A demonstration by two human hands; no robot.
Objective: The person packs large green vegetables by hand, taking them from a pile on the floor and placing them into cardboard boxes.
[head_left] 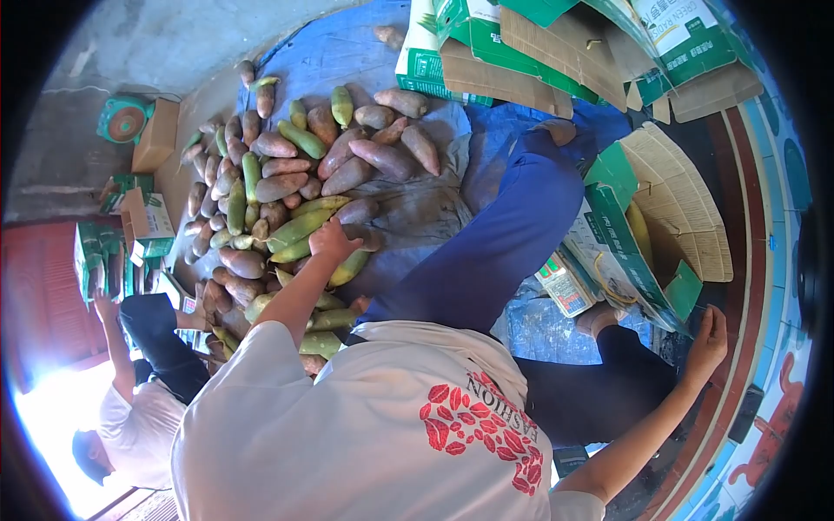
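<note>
My left hand [332,242] reaches into the pile, its fingers closed at the upper end of a green radish [349,268]; part of the grip is hidden. Green radishes [298,229] and reddish-brown, soil-dusted roots [382,159] lie around it. On my other side, my right hand [710,341] is raised beside an opened green-and-white carton [599,247], fingers pinched together. Whatever sits between those fingertips, if anything, is too small to make out. A green radish [639,231] shows inside the carton, which stands at a digital scale [566,288].
Blue sheeting [300,43] lies under the pile. Open cartons [539,52] are stacked at the top right. Another person [143,417] sits at the left near more cartons [148,224]. A green fan [122,120] stands by the wall. My legs [486,234] stretch between pile and scale.
</note>
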